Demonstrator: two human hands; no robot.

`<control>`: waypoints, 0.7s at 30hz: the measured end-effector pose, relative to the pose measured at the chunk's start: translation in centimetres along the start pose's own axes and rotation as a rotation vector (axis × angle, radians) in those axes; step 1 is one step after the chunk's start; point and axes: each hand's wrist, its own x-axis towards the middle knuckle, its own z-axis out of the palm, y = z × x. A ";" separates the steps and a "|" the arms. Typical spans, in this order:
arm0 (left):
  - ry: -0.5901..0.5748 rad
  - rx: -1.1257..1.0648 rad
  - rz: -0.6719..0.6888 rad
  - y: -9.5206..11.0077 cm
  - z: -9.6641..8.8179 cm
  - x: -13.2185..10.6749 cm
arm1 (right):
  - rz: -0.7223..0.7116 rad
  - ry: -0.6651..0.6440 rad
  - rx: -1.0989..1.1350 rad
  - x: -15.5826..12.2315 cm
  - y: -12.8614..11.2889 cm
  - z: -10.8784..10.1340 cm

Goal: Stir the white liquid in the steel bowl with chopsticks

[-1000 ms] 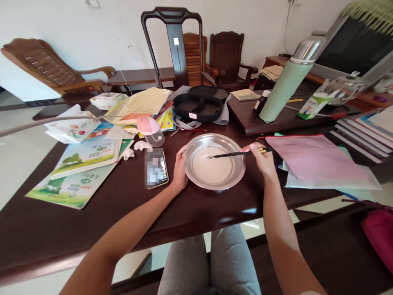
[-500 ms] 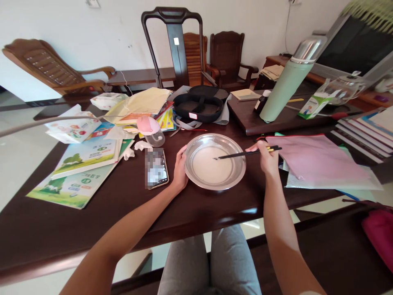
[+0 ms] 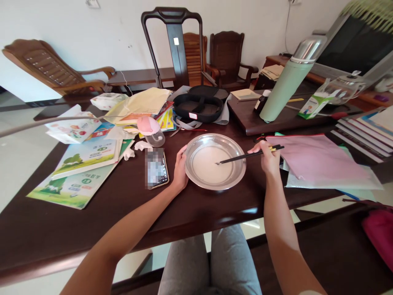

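A shiny metal bowl (image 3: pixel 215 185) sits on the dark wooden table in front of me, with a whitish liquid (image 3: pixel 208 168) in it. My left hand (image 3: pixel 180 170) grips the bowl by its left rim. In my right hand (image 3: pixel 269 157), to the right of the bowl, is a pair of black chopsticks (image 3: pixel 238 157) with gold bands near the top. Their tips reach over the rim into the whitish liquid. Left of my left hand lies a phone (image 3: pixel 157 168) with a partly blurred screen.
Crumpled tissues (image 3: pixel 129 153), a pink-lidded cup (image 3: pixel 148 126) and booklets (image 3: pixel 82 176) lie to the left. Behind the bowl is an open black case (image 3: pixel 199 107). A tall green thermos (image 3: pixel 287 84) stands at the back right, a pink folder (image 3: pixel 319 157) at the right.
The chopstick tips have shifted slightly toward me and to the right within the liquid. My right hand has tilted a little; my left hand and the bowl stay put.
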 end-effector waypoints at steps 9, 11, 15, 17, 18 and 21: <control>-0.015 0.009 0.013 0.0 -0.1 0.0 | 0.000 -0.162 -0.047 -0.2 -0.3 0.4; -0.017 0.008 0.015 -0.1 -0.1 0.0 | -0.013 -0.051 -0.015 0.0 -0.1 0.1; 0.013 -0.014 0.006 -0.2 0.0 0.1 | -0.009 -0.107 0.011 -0.3 -0.1 -0.1; 0.011 -0.012 0.001 -0.1 0.1 0.0 | 0.009 -0.243 -0.021 -0.5 -0.4 0.2; 0.007 -0.010 -0.002 -0.1 0.1 0.0 | 0.011 -0.282 -0.038 -0.6 -0.6 0.3; -0.001 -0.012 -0.011 0.0 0.0 0.0 | 0.005 -0.225 -0.059 -0.4 -0.7 0.5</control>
